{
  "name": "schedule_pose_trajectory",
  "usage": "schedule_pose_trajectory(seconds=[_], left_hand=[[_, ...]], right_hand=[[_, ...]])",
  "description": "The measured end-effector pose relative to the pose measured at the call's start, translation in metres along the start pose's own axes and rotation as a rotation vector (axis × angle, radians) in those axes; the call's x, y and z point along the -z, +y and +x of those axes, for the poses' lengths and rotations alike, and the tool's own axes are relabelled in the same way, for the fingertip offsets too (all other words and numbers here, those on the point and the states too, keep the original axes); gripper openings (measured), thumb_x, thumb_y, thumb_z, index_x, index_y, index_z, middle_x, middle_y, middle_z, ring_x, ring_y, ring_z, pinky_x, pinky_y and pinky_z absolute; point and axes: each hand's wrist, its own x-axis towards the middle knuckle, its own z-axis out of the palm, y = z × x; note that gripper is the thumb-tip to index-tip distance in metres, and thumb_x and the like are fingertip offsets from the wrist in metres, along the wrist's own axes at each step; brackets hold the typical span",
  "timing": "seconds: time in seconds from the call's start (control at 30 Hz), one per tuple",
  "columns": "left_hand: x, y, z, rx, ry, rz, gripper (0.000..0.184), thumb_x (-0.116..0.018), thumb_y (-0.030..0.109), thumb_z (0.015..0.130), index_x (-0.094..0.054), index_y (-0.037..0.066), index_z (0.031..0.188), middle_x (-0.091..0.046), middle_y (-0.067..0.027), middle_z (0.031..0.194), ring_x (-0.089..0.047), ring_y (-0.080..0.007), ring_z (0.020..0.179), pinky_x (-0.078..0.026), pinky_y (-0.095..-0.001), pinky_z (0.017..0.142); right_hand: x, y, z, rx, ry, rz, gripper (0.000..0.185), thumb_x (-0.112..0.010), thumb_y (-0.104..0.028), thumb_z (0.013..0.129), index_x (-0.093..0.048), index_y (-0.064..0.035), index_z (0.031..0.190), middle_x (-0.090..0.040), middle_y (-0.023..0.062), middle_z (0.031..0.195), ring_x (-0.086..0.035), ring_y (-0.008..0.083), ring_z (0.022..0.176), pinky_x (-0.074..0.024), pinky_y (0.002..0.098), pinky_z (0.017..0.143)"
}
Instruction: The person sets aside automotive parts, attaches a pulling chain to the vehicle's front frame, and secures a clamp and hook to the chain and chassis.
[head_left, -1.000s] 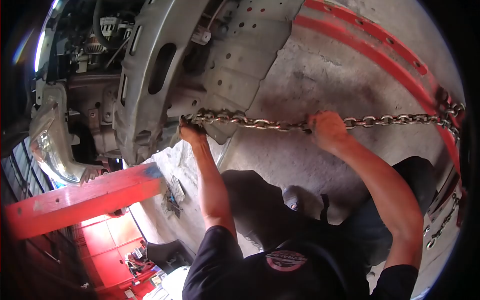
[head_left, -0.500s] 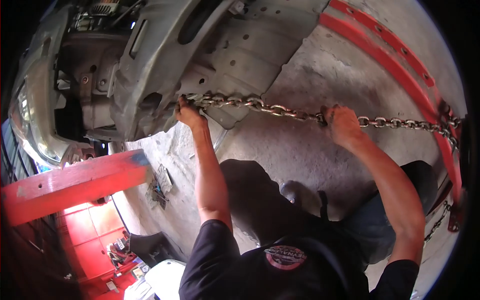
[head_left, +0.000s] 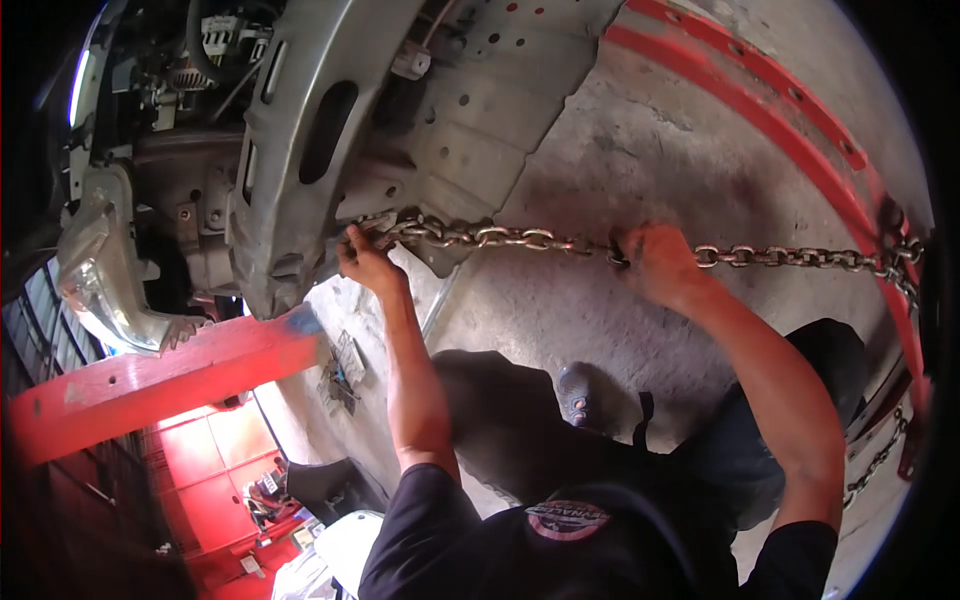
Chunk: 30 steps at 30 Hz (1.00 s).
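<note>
A steel chain [head_left: 530,238] stretches nearly level from the car's bare metal front structure [head_left: 315,220] to a red upright at the right. My right hand [head_left: 655,265] is closed around the chain about midway along it. At the chain's left end, my left hand [head_left: 368,262] has its fingers closed on a metal end piece [head_left: 376,222] beside the car's frame. That piece is partly hidden by the fingers, and I cannot tell whether it is fastened to the car.
A red beam [head_left: 170,375] lies under the car's front at left. A curved red steel arm [head_left: 760,110] crosses the upper right, with a second chain [head_left: 880,455] hanging below. Small parts [head_left: 343,372] lie on the concrete floor [head_left: 560,310]. My shoe [head_left: 577,393] is below the chain.
My view has shifted, so the car front and beam sit differently in it. Both hands keep their hold, and the chain now looks closer to level.
</note>
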Motion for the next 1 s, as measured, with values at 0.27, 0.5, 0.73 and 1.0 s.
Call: schedule_pose_trajectory(seconds=[0.27, 0.5, 0.73, 1.0], left_hand=[[-0.014, 0.019, -0.012, 0.121, -0.028, -0.072, 0.019, -0.062, 0.012, 0.091, -0.053, 0.0, 0.104, -0.066, -0.0123, 0.087, -0.066, -0.0226, 0.067, -0.059, -0.0351, 0.053], [-0.019, 0.025, -0.028, 0.066, -0.144, -0.047, 0.035, -0.06, 0.002, 0.089, -0.049, -0.001, 0.122, -0.065, -0.0136, 0.1, -0.066, -0.0228, 0.082, -0.058, -0.0354, 0.063], [-0.067, 0.063, -0.05, -0.056, -0.256, 0.032, 0.022, -0.047, 0.004, 0.097, -0.057, -0.004, 0.115, -0.067, -0.0152, 0.093, -0.068, -0.0223, 0.068, -0.057, -0.0322, 0.058], [-0.103, 0.063, -0.027, 0.221, -0.447, 0.116, 0.021, -0.051, 0.007, 0.092, -0.061, -0.001, 0.109, -0.069, -0.0145, 0.095, -0.068, -0.0238, 0.073, -0.057, -0.0346, 0.065]], right_hand=[[0.047, -0.022, 0.003, 0.06, -0.096, 0.305, 0.025, -0.072, -0.024, 0.071, -0.065, -0.0043, 0.084, -0.063, 0.0176, 0.074, -0.064, 0.0367, 0.075, -0.0491, 0.0448, 0.07], [0.07, -0.026, -0.012, 0.166, -0.262, 0.644, 0.023, -0.072, -0.021, 0.073, -0.062, -0.0012, 0.079, -0.058, 0.0113, 0.064, -0.056, 0.0182, 0.059, -0.0453, 0.0361, 0.06], [0.088, -0.016, -0.018, 0.339, -0.28, 0.854, 0.014, -0.067, -0.011, 0.072, -0.062, -0.0003, 0.079, -0.057, 0.0086, 0.063, -0.05, 0.0117, 0.058, -0.0424, 0.0322, 0.056], [0.12, -0.014, -0.012, 0.457, -0.174, 0.966, 0.018, -0.064, -0.005, 0.07, -0.065, -0.0005, 0.087, -0.058, 0.0106, 0.064, -0.054, 0.0131, 0.058, -0.0432, 0.0314, 0.057]])
